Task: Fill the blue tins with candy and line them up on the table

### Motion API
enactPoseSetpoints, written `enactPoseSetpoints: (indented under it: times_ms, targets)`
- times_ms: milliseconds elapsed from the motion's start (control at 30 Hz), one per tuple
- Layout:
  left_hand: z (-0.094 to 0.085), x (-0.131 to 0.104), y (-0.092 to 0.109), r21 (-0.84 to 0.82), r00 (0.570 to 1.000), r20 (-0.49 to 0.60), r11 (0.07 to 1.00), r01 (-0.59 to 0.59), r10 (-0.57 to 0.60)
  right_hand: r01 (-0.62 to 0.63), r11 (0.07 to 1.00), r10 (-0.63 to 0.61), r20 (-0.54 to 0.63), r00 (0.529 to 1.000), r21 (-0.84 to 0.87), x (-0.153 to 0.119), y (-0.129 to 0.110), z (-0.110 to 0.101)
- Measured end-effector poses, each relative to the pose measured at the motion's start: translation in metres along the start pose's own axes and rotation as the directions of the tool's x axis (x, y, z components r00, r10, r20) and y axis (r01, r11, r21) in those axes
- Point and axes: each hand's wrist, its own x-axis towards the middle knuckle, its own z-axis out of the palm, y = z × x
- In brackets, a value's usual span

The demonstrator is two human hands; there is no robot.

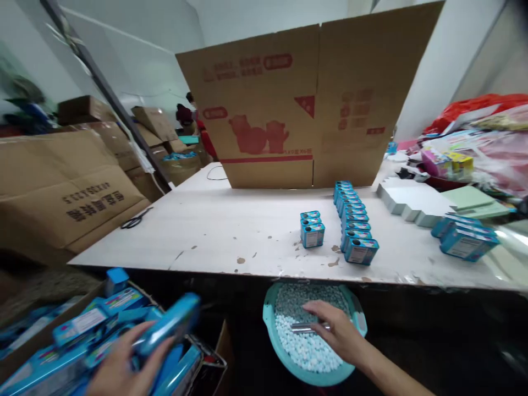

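My left hand (127, 357), blurred by motion, is closed on a small blue box (171, 324) above a carton of similar blue boxes (82, 324). Over a turquoise basin (270, 324), my right hand (336, 330) grips a short shiny metal tube (303, 328). The tube lies at the surface of the small white and pale blue pellets (307, 352) that fill the basin. Part of the tube is hidden under my fingers.
On the white table (214, 231) stand a short row of blue boxes (312, 234) and a longer row (355, 220). More boxes (466, 239) and white stacks (412, 198) sit right. A large cardboard sheet (276, 110) stands behind; scissors (136, 220) lie left.
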Motion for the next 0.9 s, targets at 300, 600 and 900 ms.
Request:
enactPoseSetpoints:
  times_ms: [300, 600, 900]
  targets:
    - [0.100, -0.007, 0.104, -0.583, 0.941, 0.315, 0.808, 0.089, 0.124, 0.113, 0.948, -0.111, -0.023, 0.994, 0.299, 0.038, -0.036, 0.011]
    - [0.164, -0.041, 0.091, -0.551, 0.731, 0.676, 0.597, 0.583, -0.090, -0.107, 0.618, 0.170, 0.001, 0.985, 0.779, 0.012, 0.016, 0.029]
    - [0.183, -0.055, 0.087, -0.487, 0.467, 0.873, 0.218, 0.846, 0.138, -0.545, 0.133, 0.157, 0.526, 0.836, 0.828, -0.008, 0.047, 0.051]
